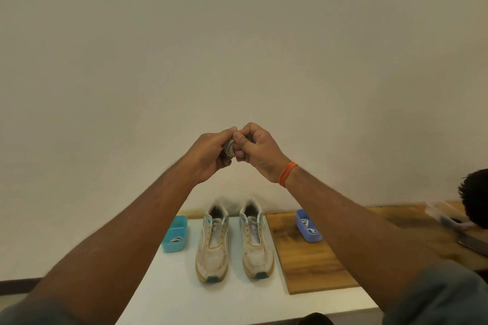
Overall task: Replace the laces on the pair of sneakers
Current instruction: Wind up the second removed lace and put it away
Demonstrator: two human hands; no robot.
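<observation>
Head view, frame centre: left hand [211, 154] and right hand [257, 150] raised, each grip closed on one bunched grey-white lace [229, 147], while two worn white lace-less sneakers [212, 245] wait low on the white counter [169, 285], so relacing seems not yet begun.

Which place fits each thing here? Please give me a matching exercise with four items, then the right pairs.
Things:
1. teal container
2. blue container
3. bundled lace
4. orange wristband

Places:
A. on the wooden board
B. on the right hand's wrist
C. on the white table, left of the sneakers
D. held up between the left hand and right hand

Pairs: 1-C, 2-A, 3-D, 4-B
</observation>
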